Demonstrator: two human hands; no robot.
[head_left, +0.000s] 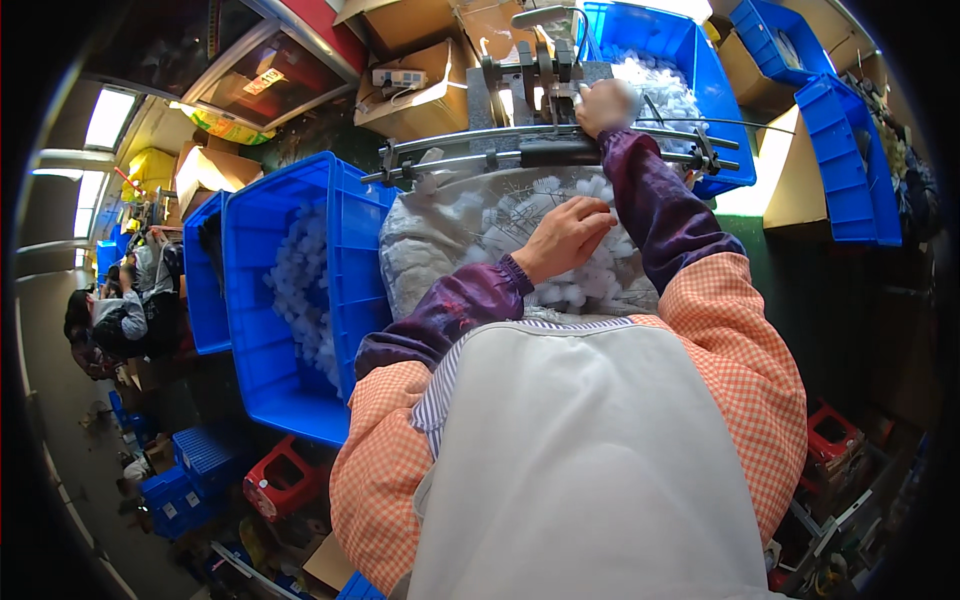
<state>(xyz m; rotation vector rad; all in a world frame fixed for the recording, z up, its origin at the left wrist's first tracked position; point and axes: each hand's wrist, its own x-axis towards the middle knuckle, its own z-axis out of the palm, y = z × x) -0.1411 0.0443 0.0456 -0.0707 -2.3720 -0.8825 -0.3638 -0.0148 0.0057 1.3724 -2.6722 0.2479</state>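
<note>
My left hand (565,240) hovers over a grey cloth (415,240) spread in front of me, its fingers bent and drawn together. Whatever may be between those fingertips is hidden or too small to name. Heaped on the cloth are small white plastic pieces (565,293) and thin metal wires (505,225). My right hand (605,106) reaches forward to the right side of a dark metal bench device (540,85). Blur hides its fingers, so its grip does not show. Two metal rods (455,143) run crosswise in front of the device.
Left of the cloth stands a blue bin (340,290) with white pieces inside; another blue bin (700,70) with similar pieces is behind the device. Cardboard boxes (425,90) sit at the back. A red stool (283,480) is at lower left. Another person (120,315) sits far left.
</note>
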